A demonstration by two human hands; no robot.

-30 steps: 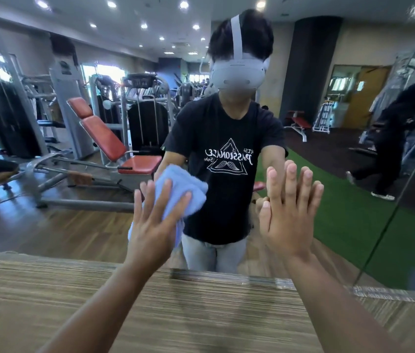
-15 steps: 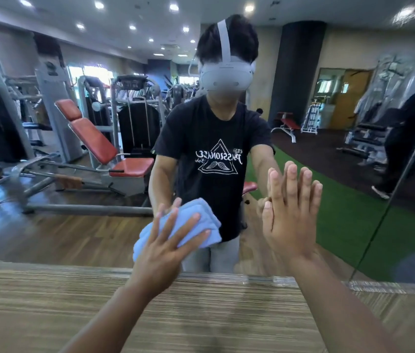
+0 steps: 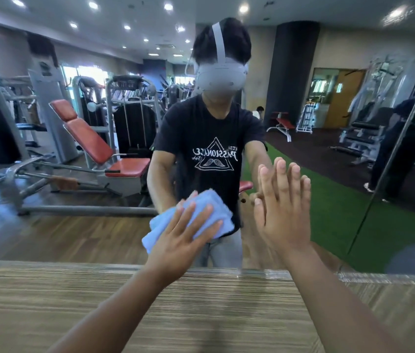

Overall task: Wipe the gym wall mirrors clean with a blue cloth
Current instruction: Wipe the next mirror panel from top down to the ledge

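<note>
A large wall mirror (image 3: 73,225) fills the view and reflects the gym and a person in a black T-shirt. My left hand (image 3: 180,238) presses a folded light-blue cloth (image 3: 209,207) flat against the glass with straight, spread fingers, low near the mirror's bottom edge. To its right, my right hand (image 3: 282,212) lies flat on the glass, fingers straight and pointing up, holding nothing.
A striped wooden panel (image 3: 99,301) runs below the mirror. A vertical seam (image 3: 384,184) at the right joins a second, angled mirror panel. The reflection shows weight machines, a red bench, a wooden floor and green turf behind me.
My left hand has slid the cloth down and to the right across the glass, turning it toward horizontal. My right hand has stayed flat in about the same spot.
</note>
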